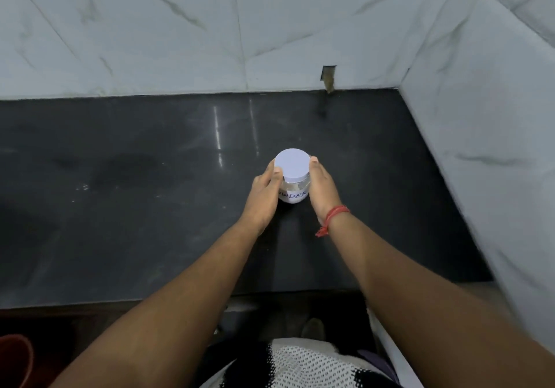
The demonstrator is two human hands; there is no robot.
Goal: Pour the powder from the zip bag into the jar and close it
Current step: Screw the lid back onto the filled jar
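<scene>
Now, jar (292, 188): stands upright on the dark counter (150, 207), straight ahead, long axis vertical, white lid (292, 164) on top.
Left hand (265, 191): fingers curled against the jar's left side.
Right hand (321, 188): clasps the right side, thumb at the lid's rim.
Nearer hand: neither; the jar sits between both.
Zip bag: not in view.
Stage: lid seated, likely closing finished.

A home kitchen, by the look of it — a polished black stone countertop (150, 192) fills the middle of the frame, backed by white marble-look wall tiles (180, 27) across the top and down the right side, where the two walls meet in a corner. A small labelled storage jar (292, 180) stands on the counter — an ordinary pantry container
</scene>
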